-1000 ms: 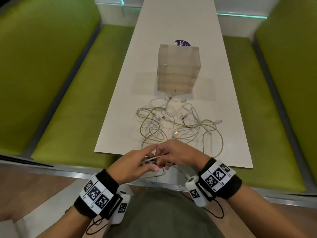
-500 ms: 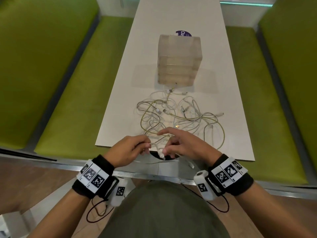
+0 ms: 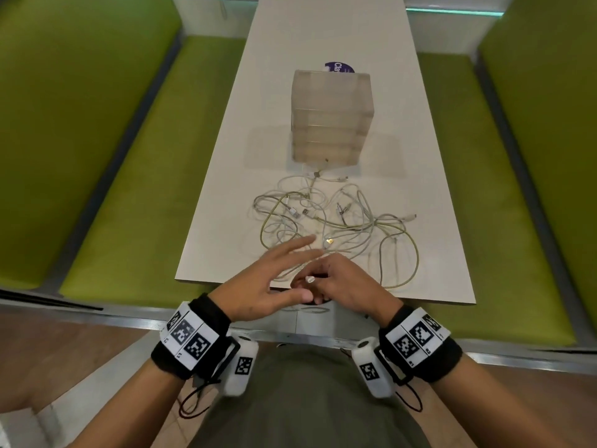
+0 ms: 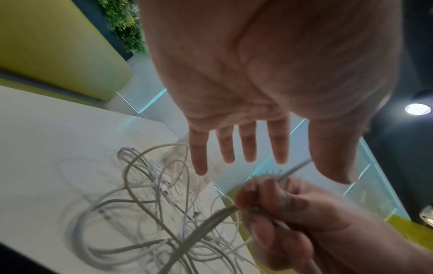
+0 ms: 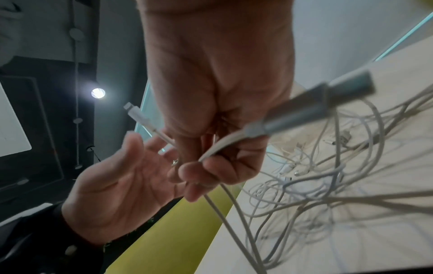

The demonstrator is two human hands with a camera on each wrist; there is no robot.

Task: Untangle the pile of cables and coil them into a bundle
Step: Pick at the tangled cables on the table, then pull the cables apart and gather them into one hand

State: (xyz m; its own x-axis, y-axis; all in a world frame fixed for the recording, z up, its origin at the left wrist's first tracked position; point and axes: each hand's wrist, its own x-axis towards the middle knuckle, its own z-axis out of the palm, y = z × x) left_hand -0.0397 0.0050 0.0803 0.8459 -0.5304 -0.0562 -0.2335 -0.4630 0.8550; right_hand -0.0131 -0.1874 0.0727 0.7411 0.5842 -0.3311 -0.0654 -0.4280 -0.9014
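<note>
Cables (image 3: 336, 221) lie in a loose tangle at the centre of the head view, on the white bench (image 3: 226, 189) below the frosted box (image 3: 331, 114). My right hand (image 3: 347, 282) has its grip curled round a few strands near their plug ends at the bench's near edge; my left hand (image 3: 268, 282) is spread wide, holding nothing. I judge them light, limp and springy, likely to snag on each other's loops, so take one just behind a connector (image 5: 138, 115) and feed it out slowly
</note>
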